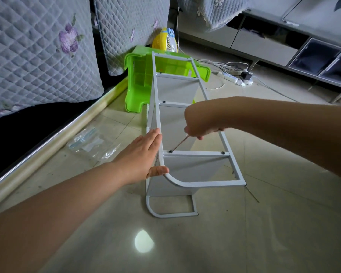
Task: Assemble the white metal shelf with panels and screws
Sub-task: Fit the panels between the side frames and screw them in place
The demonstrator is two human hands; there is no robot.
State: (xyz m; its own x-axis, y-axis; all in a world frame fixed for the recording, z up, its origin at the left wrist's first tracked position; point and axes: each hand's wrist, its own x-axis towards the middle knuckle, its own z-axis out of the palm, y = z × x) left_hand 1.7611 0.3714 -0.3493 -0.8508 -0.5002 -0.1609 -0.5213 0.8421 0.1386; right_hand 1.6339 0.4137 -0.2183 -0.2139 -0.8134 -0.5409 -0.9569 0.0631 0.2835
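A view looking down at a person's two bare forearms working on a white metal shelf (187, 154) that lies on its side on a pale tiled floor (244, 233). The shelf runs away from the viewer: two white tube side frames, one resting on the floor and one raised, joined by flat white panels (177, 89) standing on edge between them. Dark screw heads show where the panels meet the upper frame.

The left hand (142, 156) lies flat against the outer side of the upper frame's near left rail, fingers straight and together along the tube, thumb under the curved corner.

The right hand (201, 123) is above the middle of the frame, its fingers curled around the top of a thin metal tool (180, 143). The tool slants down and to the left, its tip on a screw (170, 152) at the left end of the nearest crossbar. Another screw (222, 152) sits at the right end of that bar.

Behind the shelf is an overturned green plastic stool (138, 83), with a small yellow fan (166, 41) beyond it. A clear plastic bag (91, 142) lies on the floor to the left, near a sofa with quilted grey covers (37, 56). A white power strip (238, 79) with cables lies further back on the right.
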